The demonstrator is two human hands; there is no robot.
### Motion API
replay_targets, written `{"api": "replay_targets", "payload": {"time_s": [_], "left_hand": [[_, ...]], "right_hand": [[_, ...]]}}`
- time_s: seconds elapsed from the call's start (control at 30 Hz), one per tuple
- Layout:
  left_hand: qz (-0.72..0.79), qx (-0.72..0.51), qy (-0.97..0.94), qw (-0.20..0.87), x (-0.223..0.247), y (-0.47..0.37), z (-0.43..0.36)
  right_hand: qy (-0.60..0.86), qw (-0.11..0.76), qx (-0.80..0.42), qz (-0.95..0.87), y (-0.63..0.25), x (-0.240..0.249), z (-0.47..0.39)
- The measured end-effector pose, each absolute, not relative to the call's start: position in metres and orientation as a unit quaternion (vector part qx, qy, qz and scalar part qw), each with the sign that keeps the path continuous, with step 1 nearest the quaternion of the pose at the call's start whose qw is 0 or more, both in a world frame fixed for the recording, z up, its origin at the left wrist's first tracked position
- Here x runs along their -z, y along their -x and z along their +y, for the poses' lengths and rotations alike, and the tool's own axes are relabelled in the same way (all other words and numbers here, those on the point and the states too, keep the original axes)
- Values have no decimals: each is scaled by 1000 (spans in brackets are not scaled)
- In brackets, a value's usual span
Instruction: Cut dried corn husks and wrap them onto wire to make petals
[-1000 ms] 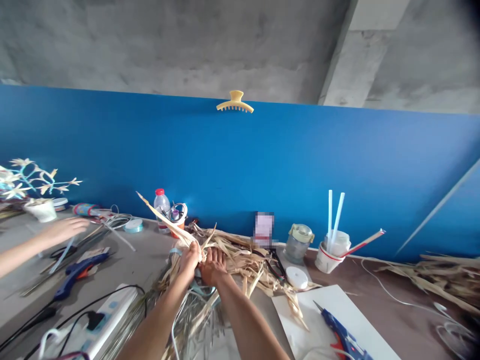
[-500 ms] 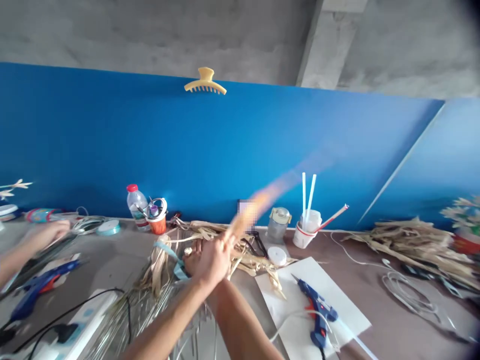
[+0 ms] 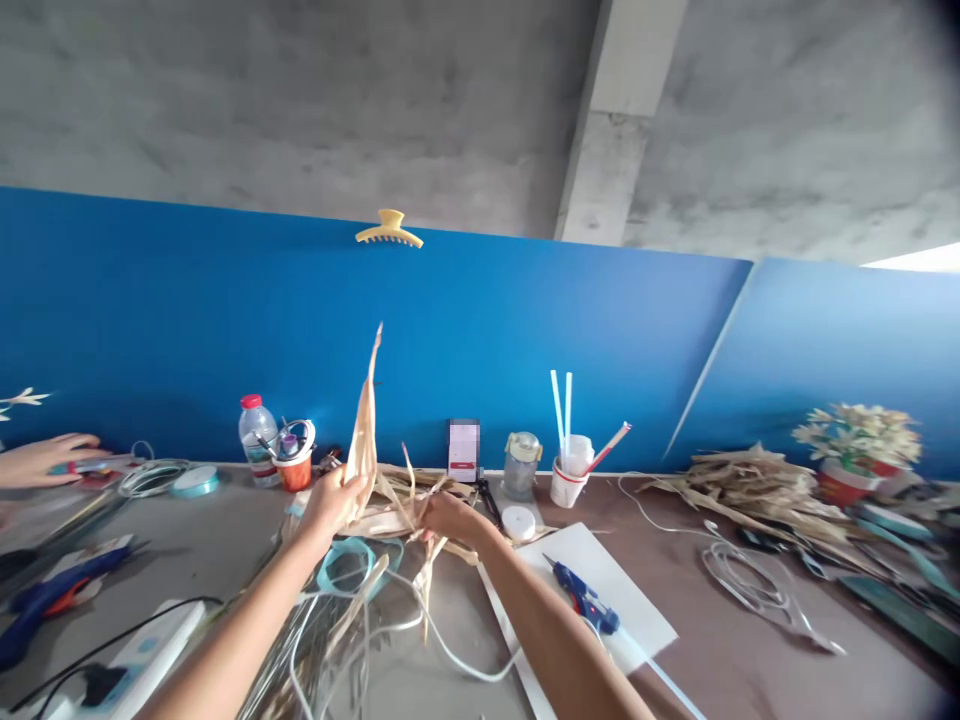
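In the head view my left hand (image 3: 335, 510) pinches a dried corn husk (image 3: 364, 445), which stands upright with its pointed tip above the hand. My right hand (image 3: 448, 517) is just to the right, fingers closed among the loose husk strips (image 3: 388, 523) on the table; its fingertips are partly hidden, and a strip hangs below them. Light-blue ribbon (image 3: 346, 566) lies in loops beneath my left hand. Thin wire stems (image 3: 289, 640) and a white cord (image 3: 469, 670) spread nearer to me.
A blue glue gun (image 3: 585, 595) rests on white paper (image 3: 637, 610) at right. Along the blue partition stand a bottle (image 3: 257, 440), an orange cup (image 3: 295, 470), a phone (image 3: 463, 450), a jar (image 3: 521, 465) and a white cup (image 3: 568, 487). A co-worker's hand (image 3: 56, 460) is at far left.
My hands were together, crossed at the wrists, with a blurred husk slanting up to the right. Now they are apart, and the husk stands upright in my left hand. The view has tilted up.
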State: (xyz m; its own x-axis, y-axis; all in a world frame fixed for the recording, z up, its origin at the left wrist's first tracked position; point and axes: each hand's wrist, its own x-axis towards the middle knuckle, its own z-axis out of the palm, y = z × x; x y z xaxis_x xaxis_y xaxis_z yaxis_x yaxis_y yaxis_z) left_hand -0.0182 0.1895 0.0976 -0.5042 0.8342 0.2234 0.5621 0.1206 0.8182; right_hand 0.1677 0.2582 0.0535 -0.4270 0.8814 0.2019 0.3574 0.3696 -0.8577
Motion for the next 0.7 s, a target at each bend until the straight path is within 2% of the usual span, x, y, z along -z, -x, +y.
{"api": "replay_targets", "payload": {"time_s": [0.13,0.27,0.43,0.57,0.7], "left_hand": [[727,-474,-478,138,-97,8,190],[697,-459,-526,166,-94,-21,181],[639,-452,-566,258,-82,-57,164],[578,-524,-492,386,-72,-72,154],[499,-546,-448,503,-70,-91,140]], "right_hand": [[480,398,-351,-698,-194,-77,247],[449,429,-378,-686,-184,-94,220],[433,461,-419,-651,-181,-87,196],[422,474,-452,-627,-202,-75,187],[405,470,-495,-608,-222,-73,174]]}}
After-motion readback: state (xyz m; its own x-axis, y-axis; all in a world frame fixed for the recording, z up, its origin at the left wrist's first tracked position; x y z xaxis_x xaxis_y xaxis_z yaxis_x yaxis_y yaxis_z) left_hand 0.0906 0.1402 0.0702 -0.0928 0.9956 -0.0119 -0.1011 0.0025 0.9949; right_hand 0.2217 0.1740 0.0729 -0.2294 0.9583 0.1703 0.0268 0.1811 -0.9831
